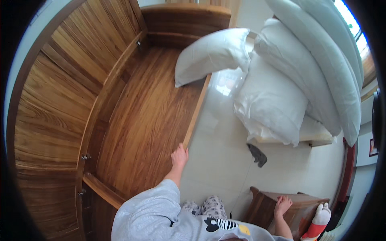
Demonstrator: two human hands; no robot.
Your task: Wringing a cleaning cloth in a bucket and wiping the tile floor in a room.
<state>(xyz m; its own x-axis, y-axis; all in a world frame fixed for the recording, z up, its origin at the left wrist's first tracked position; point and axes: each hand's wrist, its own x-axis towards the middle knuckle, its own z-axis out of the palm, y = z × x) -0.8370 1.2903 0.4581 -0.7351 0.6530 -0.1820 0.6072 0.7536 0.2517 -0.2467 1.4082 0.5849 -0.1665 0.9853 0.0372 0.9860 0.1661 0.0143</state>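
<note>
A long wooden sofa frame (pixel 148 108) with a bare seat and a high slatted back fills the left side. My left hand (pixel 180 156) is at the seat's front rail (pixel 197 110), its fingers curled over the edge. Farther along, a white pillow (pixel 213 54) leans across the far end of that rail. My right hand (pixel 284 205) is out to the right with loosely bent fingers and nothing in it. It is over a low wooden stool or table (pixel 265 209); whether it touches the top, I cannot tell.
Large white cushions (pixel 277 96) are heaped at the right on a low pale base (pixel 321 136). A dark grey cloth (pixel 257 156) lies on the glossy tiled floor (pixel 217 148). A red-and-white soft toy (pixel 319 223) is beside the stool. Metal fittings (pixel 85 157) stick out along the sofa back's lower edge.
</note>
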